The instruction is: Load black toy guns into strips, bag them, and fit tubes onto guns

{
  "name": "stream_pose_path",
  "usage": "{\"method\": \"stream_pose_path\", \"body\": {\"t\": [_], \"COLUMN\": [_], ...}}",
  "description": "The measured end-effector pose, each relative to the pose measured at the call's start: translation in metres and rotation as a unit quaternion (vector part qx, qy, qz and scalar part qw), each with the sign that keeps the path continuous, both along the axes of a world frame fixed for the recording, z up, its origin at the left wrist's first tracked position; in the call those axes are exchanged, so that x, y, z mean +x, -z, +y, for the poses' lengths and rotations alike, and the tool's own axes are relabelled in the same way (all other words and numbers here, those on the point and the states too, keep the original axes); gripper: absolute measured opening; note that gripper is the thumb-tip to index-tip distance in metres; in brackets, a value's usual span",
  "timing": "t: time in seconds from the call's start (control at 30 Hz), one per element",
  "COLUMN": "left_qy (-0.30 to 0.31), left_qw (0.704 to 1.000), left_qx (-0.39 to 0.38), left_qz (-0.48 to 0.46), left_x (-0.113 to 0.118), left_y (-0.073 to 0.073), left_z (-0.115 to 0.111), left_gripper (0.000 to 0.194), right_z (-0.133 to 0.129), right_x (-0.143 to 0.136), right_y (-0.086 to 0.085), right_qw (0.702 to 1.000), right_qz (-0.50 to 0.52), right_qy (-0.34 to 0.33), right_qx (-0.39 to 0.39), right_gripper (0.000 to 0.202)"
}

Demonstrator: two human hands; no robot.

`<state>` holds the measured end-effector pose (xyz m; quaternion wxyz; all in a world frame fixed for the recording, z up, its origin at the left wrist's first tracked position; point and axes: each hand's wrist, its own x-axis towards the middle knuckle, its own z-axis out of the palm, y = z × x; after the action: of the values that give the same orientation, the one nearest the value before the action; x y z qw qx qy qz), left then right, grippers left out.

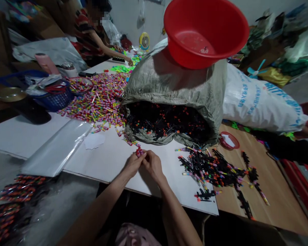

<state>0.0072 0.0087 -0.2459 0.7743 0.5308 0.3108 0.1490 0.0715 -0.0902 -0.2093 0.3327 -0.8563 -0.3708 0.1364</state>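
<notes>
My left hand [133, 163] is closed on a few small pink-and-red tubes [139, 152], whose ends stick up past the fingertips. Right beside it, my right hand [153, 164] has its fingers curled in toward the left thumb; what lies between them is hidden. Both hands hover over the white tabletop [102, 162] near its front edge. In front of them gapes a grey woven sack [179, 82] full of black toy guns with orange tips [166, 119]. A heap of colourful small tubes [105, 92] spreads to the left of the sack. More black toy guns with tubes [213, 167] lie piled on the right.
On top of the sack rests a red basin [207, 30]. Clear plastic bags [59, 147], a dark jar [28, 106] and a blue basket [53, 97] stand left. A small red dish [229, 140] and white sack [261, 97] are right. Another person [92, 37] works behind.
</notes>
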Motion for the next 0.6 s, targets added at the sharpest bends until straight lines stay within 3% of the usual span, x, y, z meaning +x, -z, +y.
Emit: {"method": "stream_pose_path", "body": {"t": [0.1,0.2,0.3,0.43,0.53,0.6], "left_qy": [-0.037,-0.047,-0.008,0.045,0.061,0.052], "left_qw": [0.997,0.995,0.994,0.990,0.988,0.989], "left_qx": [-0.066,-0.081,-0.103,-0.131,-0.141,-0.135], "left_qz": [0.014,0.029,0.026,0.000,-0.019,-0.026], "left_x": [-0.004,-0.019,-0.032,-0.036,-0.034,-0.033], "left_y": [-0.005,-0.015,-0.025,-0.030,-0.026,-0.021], "left_z": [0.003,0.017,0.023,0.018,0.014,0.012], "left_gripper": [0.042,0.048,0.057,0.061,0.050,0.043], "right_z": [0.013,0.024,0.028,0.002,-0.037,-0.058], "right_x": [0.030,0.077,0.104,0.078,0.042,0.025], "right_y": [-0.020,-0.031,-0.029,-0.008,0.013,0.023], "right_qw": [0.985,0.978,0.961,0.948,0.936,0.945], "right_qz": [-0.103,-0.149,-0.196,-0.272,-0.307,-0.287], "right_qy": [-0.094,-0.056,-0.074,-0.117,-0.166,-0.158], "right_qx": [-0.101,-0.138,-0.180,-0.112,-0.034,-0.011], "right_gripper": [0.031,0.038,0.036,0.032,0.029,0.027]}}
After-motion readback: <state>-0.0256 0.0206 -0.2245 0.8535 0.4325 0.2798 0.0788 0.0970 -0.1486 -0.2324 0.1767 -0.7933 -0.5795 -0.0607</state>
